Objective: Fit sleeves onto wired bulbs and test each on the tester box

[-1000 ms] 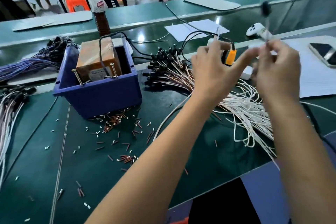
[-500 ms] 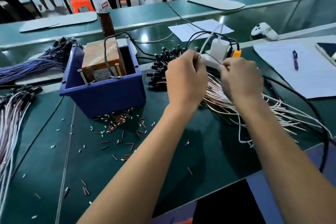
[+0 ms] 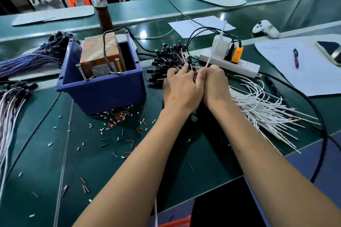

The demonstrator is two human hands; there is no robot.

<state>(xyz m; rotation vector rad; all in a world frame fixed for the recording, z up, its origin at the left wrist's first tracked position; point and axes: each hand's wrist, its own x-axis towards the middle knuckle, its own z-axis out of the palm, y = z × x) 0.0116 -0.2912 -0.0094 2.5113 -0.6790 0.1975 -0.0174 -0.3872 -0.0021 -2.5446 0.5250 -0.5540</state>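
Wired bulbs piled on the bench.
Left hand lies loose on them; right hand pinches a white wire.

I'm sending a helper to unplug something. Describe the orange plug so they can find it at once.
Start at the blue bin holding the brown tester box, then look right past the pile of black-capped wired bulbs to the white power strip lying on the green table. The orange plug stands upright in it, beside a black plug and a white adapter; it is the only orange thing there.
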